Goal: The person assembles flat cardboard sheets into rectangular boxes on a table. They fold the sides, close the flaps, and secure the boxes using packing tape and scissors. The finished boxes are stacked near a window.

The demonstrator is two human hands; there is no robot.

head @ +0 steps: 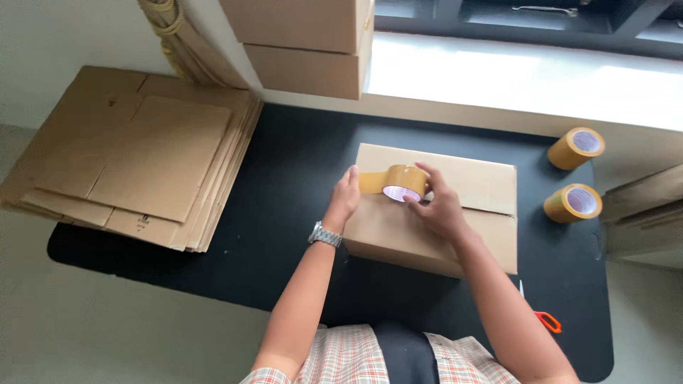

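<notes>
A closed cardboard box (478, 186) lies on a black table (284, 185). My right hand (437, 206) grips a roll of brown packing tape (405, 183) over the box's left end. A short strip of tape runs from the roll to the left edge of the box. My left hand (345, 199), with a metal watch on its wrist, presses the strip's end against that edge.
Two more brown tape rolls (576, 148) (573, 203) lie at the table's right. A stack of flattened cardboard (135, 156) sits at the left. Stacked closed boxes (306, 43) stand at the back. An orange-handled cutter (546, 320) lies near the front right edge.
</notes>
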